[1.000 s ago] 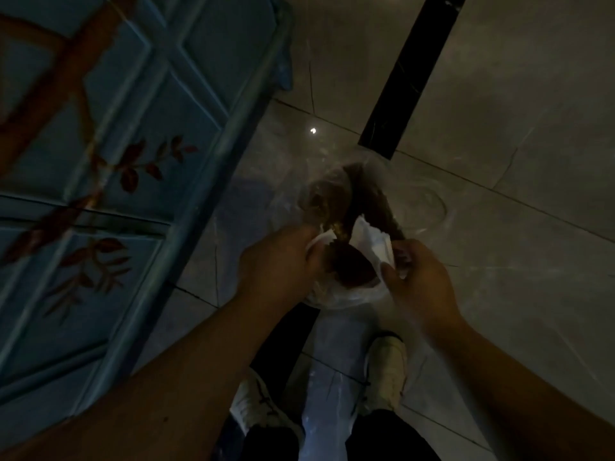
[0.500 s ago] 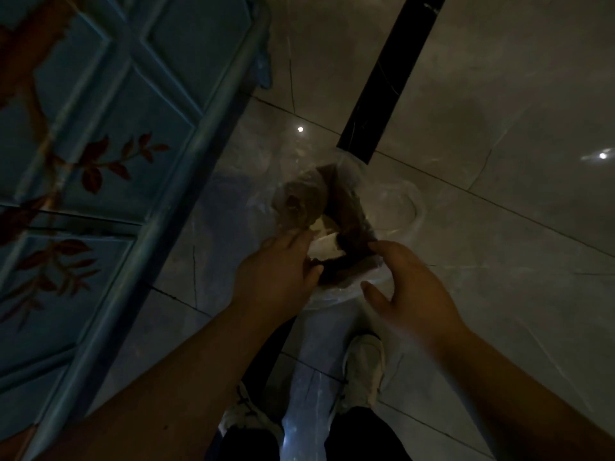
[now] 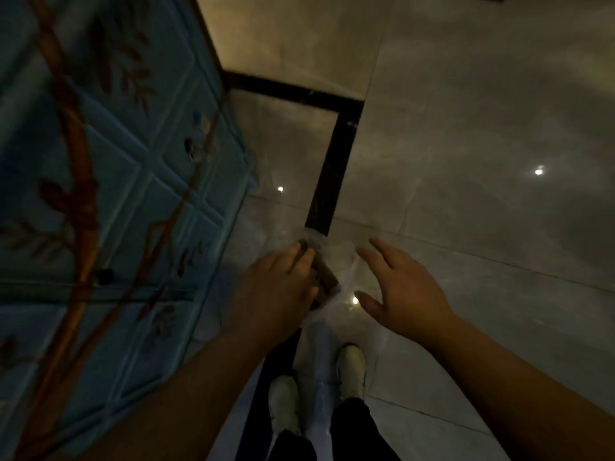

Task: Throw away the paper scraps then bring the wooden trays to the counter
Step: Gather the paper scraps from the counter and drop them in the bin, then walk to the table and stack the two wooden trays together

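In dim light, a clear plastic bag holding brown scraps sits in front of me above the tiled floor. My left hand is closed over the bag's left side, fingers pressing on the brown contents. My right hand hovers just right of the bag, fingers spread, holding nothing. The white paper scrap is hidden from view. No wooden trays are in sight.
A teal panelled cabinet painted with red-brown branches fills the left side, close to my left arm. Glossy grey floor tiles with a black inlay strip spread ahead and right. My white shoes stand below the bag.
My right hand let go of the white paper and the bag and opened, moving right. The paper dropped out of sight in the bag. The view tilted up along the floor.
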